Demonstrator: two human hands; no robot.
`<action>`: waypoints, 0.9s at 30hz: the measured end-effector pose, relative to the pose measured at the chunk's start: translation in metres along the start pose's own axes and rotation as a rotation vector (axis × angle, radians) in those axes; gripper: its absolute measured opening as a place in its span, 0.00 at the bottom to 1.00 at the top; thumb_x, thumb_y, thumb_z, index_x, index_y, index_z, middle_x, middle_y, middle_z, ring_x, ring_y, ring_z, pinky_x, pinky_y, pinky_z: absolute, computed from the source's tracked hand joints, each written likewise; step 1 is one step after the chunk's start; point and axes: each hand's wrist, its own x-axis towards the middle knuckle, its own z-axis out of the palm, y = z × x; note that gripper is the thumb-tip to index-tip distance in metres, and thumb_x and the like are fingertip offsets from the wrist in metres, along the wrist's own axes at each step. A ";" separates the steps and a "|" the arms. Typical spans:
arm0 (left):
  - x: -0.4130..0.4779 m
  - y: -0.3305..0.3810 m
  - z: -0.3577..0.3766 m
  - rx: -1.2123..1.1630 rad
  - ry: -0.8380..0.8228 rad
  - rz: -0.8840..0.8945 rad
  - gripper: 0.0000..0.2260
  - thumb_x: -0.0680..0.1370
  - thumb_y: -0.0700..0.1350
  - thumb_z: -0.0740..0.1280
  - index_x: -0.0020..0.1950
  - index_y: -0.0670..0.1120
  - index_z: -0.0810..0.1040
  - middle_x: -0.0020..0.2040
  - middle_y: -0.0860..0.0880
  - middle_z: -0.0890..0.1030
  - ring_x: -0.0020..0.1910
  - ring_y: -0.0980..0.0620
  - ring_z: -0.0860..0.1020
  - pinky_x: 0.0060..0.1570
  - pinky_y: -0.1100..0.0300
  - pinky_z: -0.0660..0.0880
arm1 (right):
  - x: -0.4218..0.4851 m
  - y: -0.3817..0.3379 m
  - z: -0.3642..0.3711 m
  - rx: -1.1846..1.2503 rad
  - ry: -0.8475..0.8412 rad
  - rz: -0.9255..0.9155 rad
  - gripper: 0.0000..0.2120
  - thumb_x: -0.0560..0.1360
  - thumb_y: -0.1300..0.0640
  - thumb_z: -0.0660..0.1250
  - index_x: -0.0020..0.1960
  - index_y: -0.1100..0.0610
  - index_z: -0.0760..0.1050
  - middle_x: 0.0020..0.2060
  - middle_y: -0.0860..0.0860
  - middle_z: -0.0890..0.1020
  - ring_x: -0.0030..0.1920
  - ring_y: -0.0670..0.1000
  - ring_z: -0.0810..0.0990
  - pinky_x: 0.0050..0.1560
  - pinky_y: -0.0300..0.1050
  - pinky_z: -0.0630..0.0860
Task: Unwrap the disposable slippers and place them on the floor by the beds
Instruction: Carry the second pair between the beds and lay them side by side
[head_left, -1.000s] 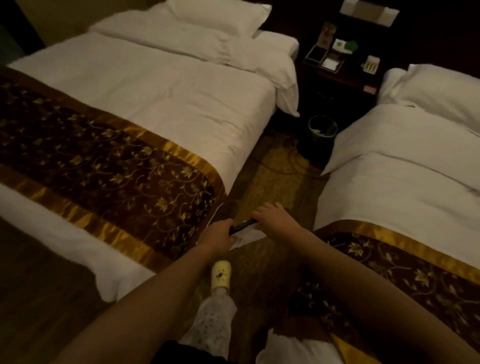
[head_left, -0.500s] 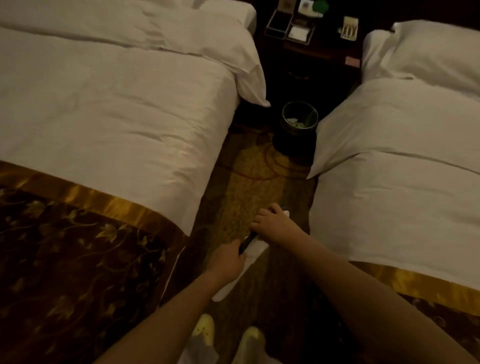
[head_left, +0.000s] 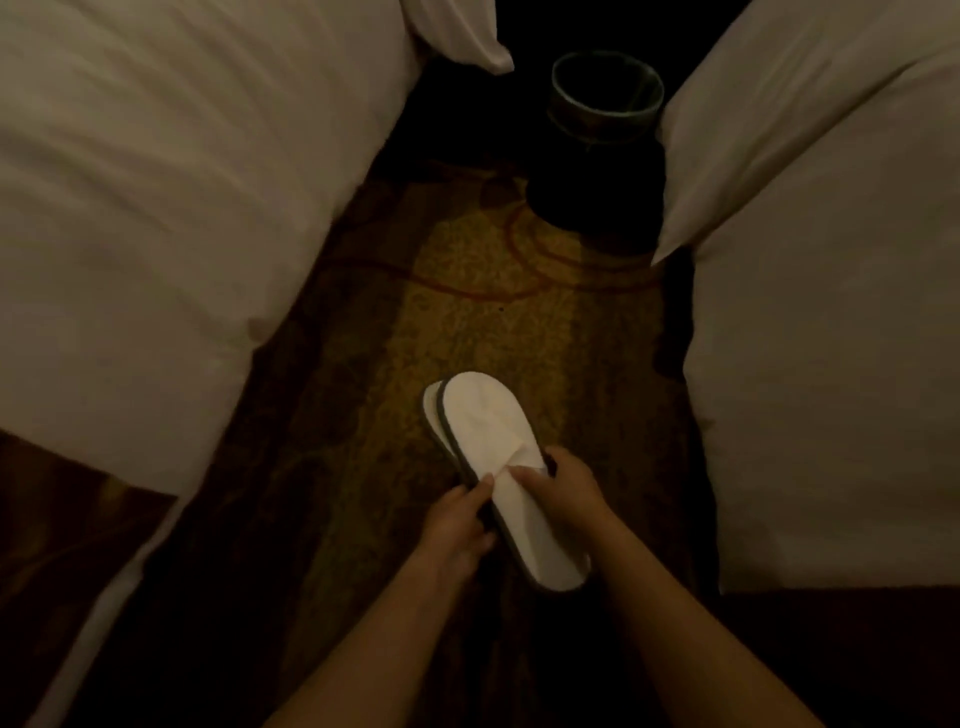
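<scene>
Both hands grip 2 white slippers (head_left: 488, 441) stacked together, low over the carpet (head_left: 493, 291) between the 2 beds. The left hand (head_left: 457, 525) pinches their left edge; the right hand (head_left: 563, 491) clamps the top slipper's strap. A dark bin (head_left: 605, 104) stands beyond.

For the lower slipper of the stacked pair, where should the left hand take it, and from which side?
Probably at the lower slipper's dark sole edge near mid-length, coming in from the left. Only its left rim shows past the top slipper, which covers the rest; the right hand already pinches the top one. The left hand sits at that edge, so a thumb-over grip suits.
</scene>
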 end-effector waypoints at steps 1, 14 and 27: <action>0.018 -0.009 0.000 -0.049 -0.024 -0.028 0.03 0.78 0.45 0.65 0.45 0.47 0.76 0.43 0.48 0.82 0.42 0.49 0.80 0.33 0.56 0.77 | 0.016 0.013 0.002 0.013 0.019 -0.006 0.26 0.74 0.49 0.67 0.68 0.57 0.67 0.63 0.56 0.75 0.43 0.43 0.70 0.38 0.35 0.68; 0.087 -0.066 -0.030 -0.126 0.028 -0.068 0.05 0.80 0.42 0.60 0.55 0.45 0.72 0.47 0.47 0.79 0.45 0.50 0.78 0.44 0.54 0.75 | 0.144 0.076 -0.023 -0.158 0.081 -0.139 0.22 0.79 0.58 0.60 0.71 0.62 0.64 0.67 0.61 0.71 0.66 0.59 0.70 0.62 0.49 0.68; 0.079 -0.098 -0.022 -0.107 0.097 -0.103 0.15 0.81 0.43 0.59 0.67 0.43 0.69 0.64 0.43 0.75 0.59 0.44 0.76 0.48 0.54 0.75 | 0.237 0.075 -0.003 -0.771 0.040 -0.356 0.20 0.81 0.53 0.52 0.72 0.46 0.64 0.68 0.58 0.67 0.67 0.61 0.63 0.66 0.53 0.61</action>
